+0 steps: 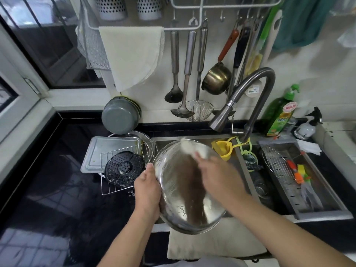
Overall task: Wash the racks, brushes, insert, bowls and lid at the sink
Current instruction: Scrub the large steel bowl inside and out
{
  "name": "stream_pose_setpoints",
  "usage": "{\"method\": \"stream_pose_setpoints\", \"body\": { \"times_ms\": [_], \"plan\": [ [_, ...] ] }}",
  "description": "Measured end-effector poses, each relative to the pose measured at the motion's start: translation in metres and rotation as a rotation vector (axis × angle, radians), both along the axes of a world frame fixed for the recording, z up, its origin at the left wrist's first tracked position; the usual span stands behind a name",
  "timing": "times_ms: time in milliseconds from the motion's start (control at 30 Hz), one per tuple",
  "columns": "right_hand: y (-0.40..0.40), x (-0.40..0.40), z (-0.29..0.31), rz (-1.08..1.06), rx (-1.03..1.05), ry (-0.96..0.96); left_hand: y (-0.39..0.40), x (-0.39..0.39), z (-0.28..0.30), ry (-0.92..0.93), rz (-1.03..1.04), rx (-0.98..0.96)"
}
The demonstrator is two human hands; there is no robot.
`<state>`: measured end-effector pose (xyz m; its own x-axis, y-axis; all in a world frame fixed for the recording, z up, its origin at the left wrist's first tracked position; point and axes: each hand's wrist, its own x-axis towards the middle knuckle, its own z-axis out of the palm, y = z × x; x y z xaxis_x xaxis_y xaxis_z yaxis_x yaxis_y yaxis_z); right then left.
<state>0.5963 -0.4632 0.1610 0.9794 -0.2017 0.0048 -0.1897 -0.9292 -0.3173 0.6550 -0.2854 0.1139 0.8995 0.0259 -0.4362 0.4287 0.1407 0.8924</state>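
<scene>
A large steel bowl (181, 201) is tilted over the sink (194, 138), its inside facing me. My left hand (147, 189) grips its left rim. Inside the bowl, my right hand (215, 176) holds a white soapy sponge (192, 149) against the upper wall; the sponge is blurred. On the counter to the left, a black perforated insert (124, 168) lies on a wire rack (107, 189) beside a flat steel tray lid (96, 153). Orange and yellow-green silicone brushes (298, 174) and a second wire rack (275, 162) lie in the drain tray (319, 209) at the right.
The faucet (250, 101) arches over the sink's back right. A yellow squeezer (223, 149) sits at the sink's back. A grey pot (120, 116) leans on the wall. Green soap bottle (279, 114) and spray bottle (310, 124) stand at the right. Ladles hang above. A cloth (217, 245) drapes the front edge.
</scene>
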Motion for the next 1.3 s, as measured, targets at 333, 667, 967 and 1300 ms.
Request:
{"method": "stream_pose_setpoints", "body": {
  "times_ms": [333, 667, 967, 1300],
  "plan": [
    [0.023, -0.01, 0.003, 0.138, 0.107, 0.012, 0.008, 0.013, 0.008, -0.04, 0.011, -0.039],
    [-0.031, 0.021, 0.013, -0.129, 0.294, 0.108, 0.039, 0.009, 0.015, -0.572, -0.263, 0.452],
    [-0.05, 0.016, 0.029, -0.16, 0.559, 0.181, 0.052, 0.01, 0.019, -0.674, -0.276, 0.524],
    [-0.054, 0.005, 0.008, -0.275, 0.58, 0.221, 0.057, 0.012, 0.023, -0.628, -0.185, 0.424]
  ]
}}
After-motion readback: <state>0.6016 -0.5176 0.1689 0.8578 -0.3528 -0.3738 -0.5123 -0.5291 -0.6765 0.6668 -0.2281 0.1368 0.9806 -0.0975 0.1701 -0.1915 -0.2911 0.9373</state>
